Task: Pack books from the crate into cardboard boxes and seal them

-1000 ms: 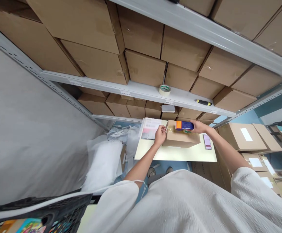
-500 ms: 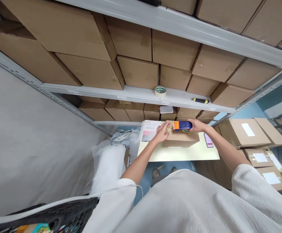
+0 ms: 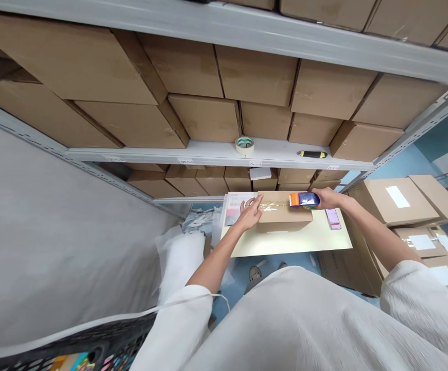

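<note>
A closed brown cardboard box lies on the pale yellow tabletop. Shiny clear tape runs along its upper face, from the left end toward the dispenser. My right hand is wrapped round a blue tape dispenser with an orange front, which rests over the right part of the box top. My left hand lies with its fingers apart on the box's left end, by the start of the tape.
Metal shelving packed with cartons stands ahead, bearing a tape roll and a yellow-black cutter. A phone and papers flank the box. Stacked cartons are at right, a black crate at lower left.
My right hand has moved the dispenser rightward along the box, and a longer strip of tape shows behind it. My left hand stays at the left end. The view has shifted slightly.
</note>
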Available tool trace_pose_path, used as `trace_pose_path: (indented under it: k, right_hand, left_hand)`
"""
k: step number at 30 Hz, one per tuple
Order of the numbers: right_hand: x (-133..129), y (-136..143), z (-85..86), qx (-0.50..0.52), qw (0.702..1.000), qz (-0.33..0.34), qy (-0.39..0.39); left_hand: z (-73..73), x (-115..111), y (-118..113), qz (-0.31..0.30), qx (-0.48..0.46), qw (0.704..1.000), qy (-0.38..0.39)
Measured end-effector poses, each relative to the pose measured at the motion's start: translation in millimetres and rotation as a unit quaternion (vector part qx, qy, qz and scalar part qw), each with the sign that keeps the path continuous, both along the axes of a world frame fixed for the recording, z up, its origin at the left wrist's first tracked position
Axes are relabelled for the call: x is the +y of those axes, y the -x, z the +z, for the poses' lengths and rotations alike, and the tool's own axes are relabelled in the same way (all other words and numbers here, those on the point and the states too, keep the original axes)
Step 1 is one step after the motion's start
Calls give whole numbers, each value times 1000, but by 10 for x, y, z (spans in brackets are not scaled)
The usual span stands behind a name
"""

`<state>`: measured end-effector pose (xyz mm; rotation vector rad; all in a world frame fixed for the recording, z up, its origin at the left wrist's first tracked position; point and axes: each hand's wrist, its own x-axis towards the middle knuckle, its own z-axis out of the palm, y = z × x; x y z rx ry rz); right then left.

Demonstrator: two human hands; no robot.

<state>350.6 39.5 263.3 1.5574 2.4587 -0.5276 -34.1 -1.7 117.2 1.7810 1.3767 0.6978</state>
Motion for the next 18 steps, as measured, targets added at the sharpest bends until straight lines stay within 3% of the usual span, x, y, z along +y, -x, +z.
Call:
trace_pose_path:
  k: [11,18]
  right_hand:
    - [-133,-1260,-204,-30,998,-54,-9]
    - [-83,-1463,-388,-31,998,-51,2]
  left_hand:
    - [6,15,30,-13,81,996,-19]
    - [35,52,64,-25,117,993,-6]
